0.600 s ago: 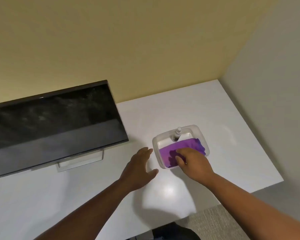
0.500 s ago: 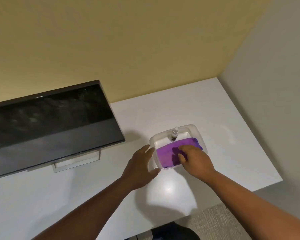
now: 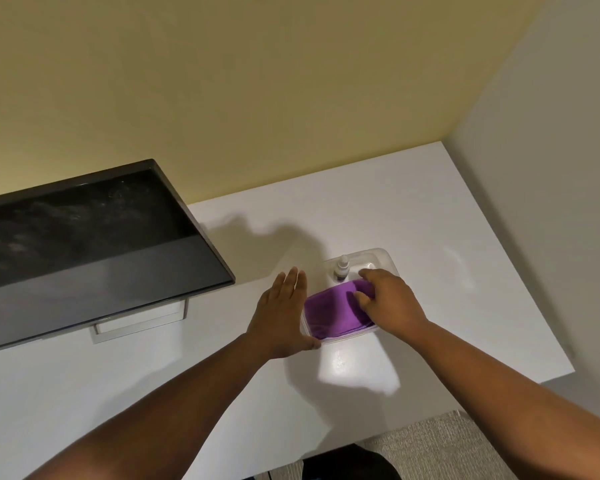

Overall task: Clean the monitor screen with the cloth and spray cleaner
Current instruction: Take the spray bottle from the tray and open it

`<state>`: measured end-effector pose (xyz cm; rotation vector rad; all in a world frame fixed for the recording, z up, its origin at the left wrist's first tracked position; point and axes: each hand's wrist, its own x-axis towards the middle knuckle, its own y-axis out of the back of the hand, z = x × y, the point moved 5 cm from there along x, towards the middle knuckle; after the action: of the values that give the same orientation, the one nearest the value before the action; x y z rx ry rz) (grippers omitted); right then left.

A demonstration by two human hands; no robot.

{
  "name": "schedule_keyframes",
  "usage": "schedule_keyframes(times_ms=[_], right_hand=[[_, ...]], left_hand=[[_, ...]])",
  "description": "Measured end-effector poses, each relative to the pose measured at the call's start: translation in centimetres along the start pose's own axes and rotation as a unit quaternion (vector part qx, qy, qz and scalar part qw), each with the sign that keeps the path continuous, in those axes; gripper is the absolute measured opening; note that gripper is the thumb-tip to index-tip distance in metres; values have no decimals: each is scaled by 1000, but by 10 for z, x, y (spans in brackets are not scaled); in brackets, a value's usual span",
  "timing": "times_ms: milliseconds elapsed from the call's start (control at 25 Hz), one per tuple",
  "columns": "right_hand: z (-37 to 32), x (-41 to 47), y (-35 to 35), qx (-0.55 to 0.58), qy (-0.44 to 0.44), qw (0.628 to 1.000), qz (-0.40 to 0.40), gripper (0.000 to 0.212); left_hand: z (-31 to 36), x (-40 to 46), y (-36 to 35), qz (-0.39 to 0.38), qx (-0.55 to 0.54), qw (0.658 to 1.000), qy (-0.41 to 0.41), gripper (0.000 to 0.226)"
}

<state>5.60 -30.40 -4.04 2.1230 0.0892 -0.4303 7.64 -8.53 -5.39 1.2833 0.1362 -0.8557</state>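
A dark monitor with a dusty, smeared screen stands at the left of the white desk on a silver stand. A clear plastic tub sits right of it and holds a purple cloth and a small spray bottle with a white cap. My left hand lies flat with straight fingers against the tub's left side. My right hand reaches into the tub and pinches the cloth's far right end between thumb and fingers.
A yellow wall rises behind the desk and a grey wall closes the right side. The desk's front edge runs near me, with grey carpet below at the lower right.
My left hand has moved right and now rests against the tub's left side. My right hand has shifted along the cloth toward its far end and taken hold of it. The view has turned slightly.
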Motion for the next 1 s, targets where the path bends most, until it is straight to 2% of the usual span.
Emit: schedule_keyframes(times_ms=[80,160,280,400,640,800,920,1000], right_hand=[[-6,7,1,63,-14,998,9,48],[-19,14,4,101,-1,994,35,56],[-31,21,11,118,19,990,69,45],[-35,23,16,101,41,991,74,19],[-46,6,30,115,69,985,109,23],[-67,-11,46,132,92,977,140,19],[-95,-25,52,148,98,976,127,11],[-117,-36,55,147,106,975,132,11]], left_hand=[[-2,3,0,-2,12,1000,7,137],[-5,3,0,-2,15,1000,18,138],[-4,2,1,-2,16,1000,21,138],[0,4,0,-2,8,1000,20,139],[-1,1,3,8,-6,1000,16,140],[6,-13,20,101,-80,991,-25,125],[12,-31,43,169,-154,971,-75,106],[8,-46,58,191,-217,954,-79,97]])
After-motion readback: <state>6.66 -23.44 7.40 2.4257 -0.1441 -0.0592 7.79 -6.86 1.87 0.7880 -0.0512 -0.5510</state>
